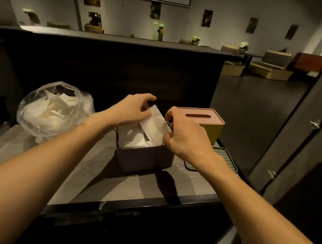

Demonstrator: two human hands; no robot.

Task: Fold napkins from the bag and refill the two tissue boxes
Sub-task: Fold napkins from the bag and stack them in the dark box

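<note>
Both grips, left hand (131, 109) and right hand (185, 135), pinch white folded napkin (156, 121) | over open purple box (145, 158)

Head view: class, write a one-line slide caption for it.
Both hands, left and right, hold a folded napkin over the open purple tissue box, bag alongside.

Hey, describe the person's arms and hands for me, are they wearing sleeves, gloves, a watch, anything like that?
Both forearms are bare as far as the view shows, with no sleeves in sight. The left hand and right hand wear no gloves. No watch, bracelet or ring shows on either wrist or on the fingers that are visible. No markings show either, though the light is dim.
</note>
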